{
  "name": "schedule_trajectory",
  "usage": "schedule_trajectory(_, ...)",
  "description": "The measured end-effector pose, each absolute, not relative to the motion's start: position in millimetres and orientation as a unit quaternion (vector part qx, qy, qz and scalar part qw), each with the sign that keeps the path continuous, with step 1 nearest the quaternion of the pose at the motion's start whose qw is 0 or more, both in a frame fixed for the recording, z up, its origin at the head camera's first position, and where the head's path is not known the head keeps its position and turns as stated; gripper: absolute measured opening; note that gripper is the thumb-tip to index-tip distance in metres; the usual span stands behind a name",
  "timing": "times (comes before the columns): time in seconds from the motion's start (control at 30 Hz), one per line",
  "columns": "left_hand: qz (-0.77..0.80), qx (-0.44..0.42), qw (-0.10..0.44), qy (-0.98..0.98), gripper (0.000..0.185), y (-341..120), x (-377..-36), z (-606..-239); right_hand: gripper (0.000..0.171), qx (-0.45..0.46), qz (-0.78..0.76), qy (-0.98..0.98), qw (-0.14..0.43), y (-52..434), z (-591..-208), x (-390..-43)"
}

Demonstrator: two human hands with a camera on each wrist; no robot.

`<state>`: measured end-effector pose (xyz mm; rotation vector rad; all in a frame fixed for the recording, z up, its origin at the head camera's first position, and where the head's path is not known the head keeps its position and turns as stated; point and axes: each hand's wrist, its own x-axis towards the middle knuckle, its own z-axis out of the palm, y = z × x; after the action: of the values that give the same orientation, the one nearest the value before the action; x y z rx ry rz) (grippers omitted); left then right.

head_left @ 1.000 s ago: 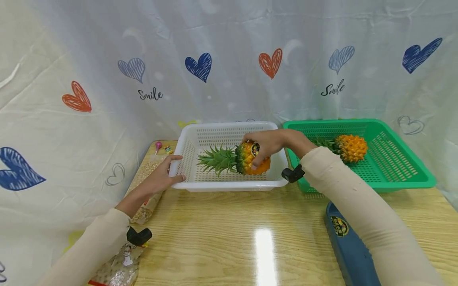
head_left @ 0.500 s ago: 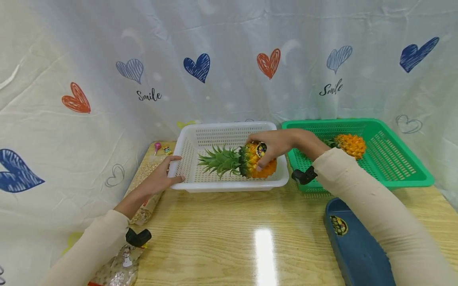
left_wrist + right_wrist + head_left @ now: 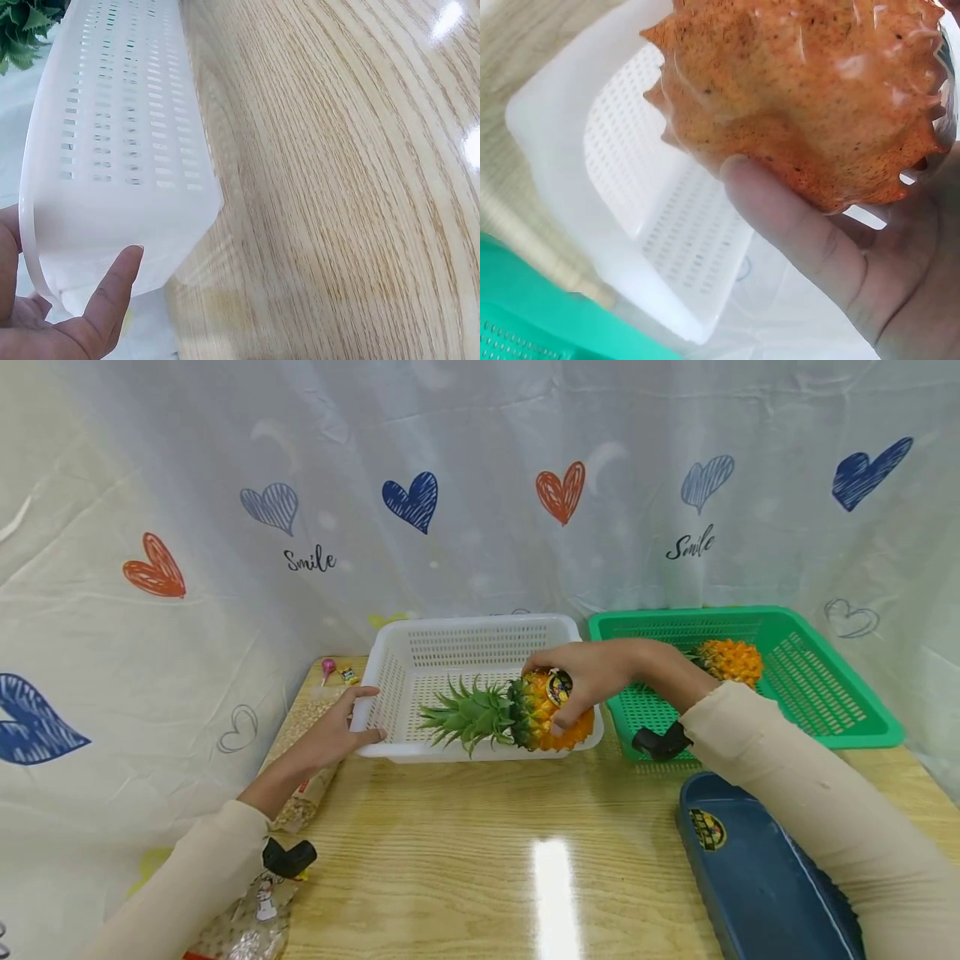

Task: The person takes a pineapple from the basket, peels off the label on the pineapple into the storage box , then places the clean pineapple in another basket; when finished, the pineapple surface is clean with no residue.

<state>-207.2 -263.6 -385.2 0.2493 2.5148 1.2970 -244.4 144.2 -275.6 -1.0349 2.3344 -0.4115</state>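
The right hand [image 3: 592, 672] is gripping a pineapple [image 3: 551, 720] by its orange body, fingers and thumb curled round it; the right wrist view is showing the thumb [image 3: 795, 225] pressing against the fruit's spiky skin. The pineapple is lying on its side with its green leaves [image 3: 468, 717] pointing left, and it is sitting at the front right corner of the white basket [image 3: 450, 639], its body overlapping the near rim (whether it is resting on that rim or being held just above it, I cannot tell). The left hand [image 3: 341, 731] is lying against the basket's left front corner with straight, relaxed fingers, touching the wall rather than clasping it; the left wrist view is showing a fingertip [image 3: 124, 266] laid on the white plastic.

A second pineapple [image 3: 727, 660] is lying in the green basket [image 3: 825, 693], just beside the white one on the table [image 3: 480, 827]. A dark blue tray [image 3: 757, 885] is sitting near the front right, and a clear bag of grain [image 3: 300, 793] lies by the left forearm.

Judging by how things lie, one fruit is already in the green basket, and this one is being carried at the white basket's edge, neither settled inside nor set down elsewhere, so that part is unfinished.
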Motion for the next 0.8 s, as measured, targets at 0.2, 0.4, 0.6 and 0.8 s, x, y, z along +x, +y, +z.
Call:
schedule_trajectory(0.2, 0.447, 0.090, 0.149, 0.877, 0.078, -263, -208, -385, 0.096, -0.399, -0.160, 0.863, 0.267, 148, -273, -233)
schedule_trajectory(0.4, 0.451, 0.089, 0.151, 0.875, 0.078, -263, -208, -385, 0.093, -0.405, -0.162, 0.862, 0.258, 150, -266, -222)
schedule_trajectory(0.6, 0.446, 0.092, 0.148, 0.878, 0.078, -262, -208, -385, 0.090, -0.414, -0.176, 0.853, 0.266, 155, -264, -208)
schedule_trajectory(0.8, 0.445, 0.097, 0.146, 0.878, 0.078, -263, -207, -384, 0.088, -0.422, -0.186, 0.840, 0.285, 160, -267, -190)
